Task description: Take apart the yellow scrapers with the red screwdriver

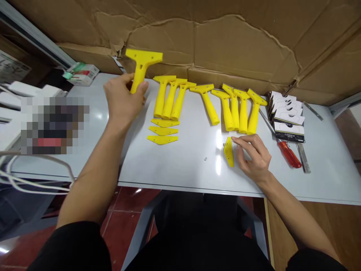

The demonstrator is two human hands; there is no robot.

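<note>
My left hand (124, 98) is closed around the handle of a yellow scraper (144, 58), raised over the back left of the table with its wide head up. At the front right, my right hand (255, 156) has its fingertips at the edge of a yellow cover plate (229, 154), which stands turned lengthwise with a small screw at its side. Three more yellow plates (163, 131) lie in a column left of the middle. Behind them, three yellow scraper handles (169, 99) lie side by side, and several others (242, 109) lie further right.
A red-handled screwdriver (289, 154) lies at the right by a metal strip (303, 158) and a stack of packaged cards (289, 120). A tiny metal piece (205, 159) is near the front. Cardboard (225, 49) walls the back. A small box (84, 74) and white cables (36, 184) are left.
</note>
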